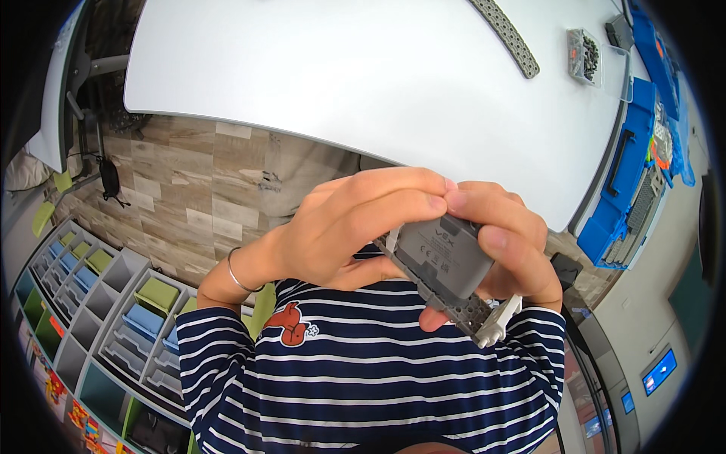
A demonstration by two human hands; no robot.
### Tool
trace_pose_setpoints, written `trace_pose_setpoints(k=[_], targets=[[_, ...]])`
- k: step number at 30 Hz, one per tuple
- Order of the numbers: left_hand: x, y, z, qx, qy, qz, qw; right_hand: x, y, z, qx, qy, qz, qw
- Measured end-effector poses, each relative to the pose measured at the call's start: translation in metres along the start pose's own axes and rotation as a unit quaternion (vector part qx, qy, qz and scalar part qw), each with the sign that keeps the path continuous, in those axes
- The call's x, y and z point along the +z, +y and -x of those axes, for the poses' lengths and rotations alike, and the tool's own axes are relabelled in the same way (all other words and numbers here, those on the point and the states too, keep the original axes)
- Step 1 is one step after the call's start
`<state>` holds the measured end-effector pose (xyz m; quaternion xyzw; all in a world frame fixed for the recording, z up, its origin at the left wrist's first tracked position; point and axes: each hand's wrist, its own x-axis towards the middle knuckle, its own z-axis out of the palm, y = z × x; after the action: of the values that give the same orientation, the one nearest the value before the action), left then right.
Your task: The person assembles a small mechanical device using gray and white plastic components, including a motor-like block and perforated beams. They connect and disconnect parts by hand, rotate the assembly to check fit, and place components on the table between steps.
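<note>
Close in front of my chest, both hands hold a dark grey plastic module (442, 253) set on a frame of perforated grey building pieces (465, 312). A white connector part (499, 321) sticks out at its lower right end. My left hand (352, 227) wraps the upper left side, fingers stretched over the top edge, thumb behind the frame. From the right, my right hand (510, 238) curls around the module, its fingertips meeting the left ones at the top. A fingertip shows below the frame. The module's far side is hidden.
Beyond my hands is a white table (340, 76) bearing a long perforated grey beam (505, 38) and a clear box (584, 57) of small dark parts. An open blue case (624, 174) stands at the right. Shelves with green and blue bins (144, 318) are at lower left.
</note>
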<state>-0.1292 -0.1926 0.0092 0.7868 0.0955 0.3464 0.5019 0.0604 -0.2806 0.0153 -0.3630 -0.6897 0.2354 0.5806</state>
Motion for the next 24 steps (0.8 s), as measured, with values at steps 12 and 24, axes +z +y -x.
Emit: trace_pose_setpoints(k=[12, 24], targets=[[0.006, 0.002, -0.005, -0.008, 0.04, 0.036, 0.999, 0.002, -0.001, -0.004, -0.025, 0.016, 0.123, 0.992], [0.002, -0.006, -0.007, -0.027, 0.007, 0.085, 0.996, -0.011, -0.012, -0.003, 0.011, -0.078, 0.184, 0.98]])
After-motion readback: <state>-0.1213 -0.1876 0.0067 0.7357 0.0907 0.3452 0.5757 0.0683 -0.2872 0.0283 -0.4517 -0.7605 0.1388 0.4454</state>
